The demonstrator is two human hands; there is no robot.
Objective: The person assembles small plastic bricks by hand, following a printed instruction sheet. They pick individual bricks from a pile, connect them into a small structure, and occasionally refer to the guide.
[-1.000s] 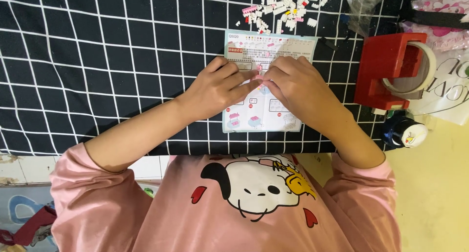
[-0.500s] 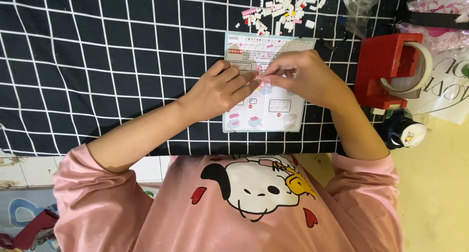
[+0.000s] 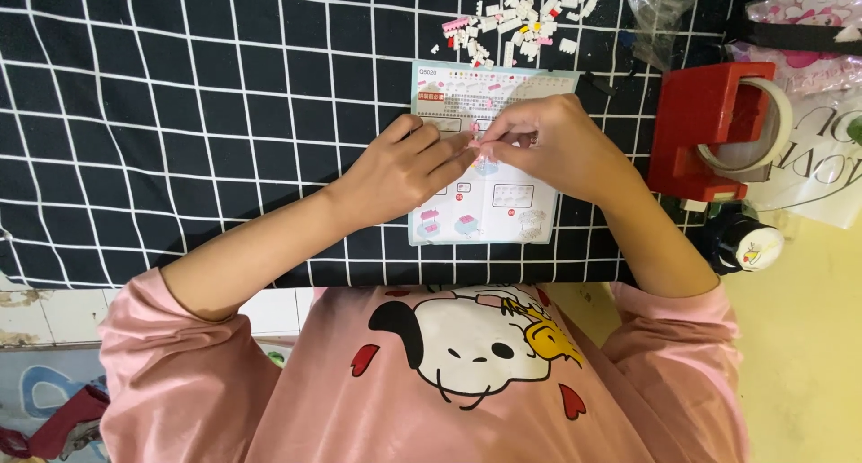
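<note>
Head view: my left hand (image 3: 409, 171) and my right hand (image 3: 548, 144) meet over the instruction sheet (image 3: 489, 216), which lies flat on the black checked cloth (image 3: 180, 122). Both hands pinch a small pink brick piece (image 3: 476, 144) between their fingertips, held just above the sheet's upper half; it is too tiny and too covered to make out its shape. The pile of loose bricks (image 3: 521, 18), mostly white with some pink, sits beyond the sheet's far edge, near but apart from my hands. A red tape dispenser (image 3: 709, 131) stands to my right, well clear of the work.

To do this join well, I think I should keep my left fingers steady as the anvil, line the studs up squarely, and press with my right thumb straight down, not at a slant. Working low over the sheet means a slipped bit lands on paper, not on the busy cloth.
</note>
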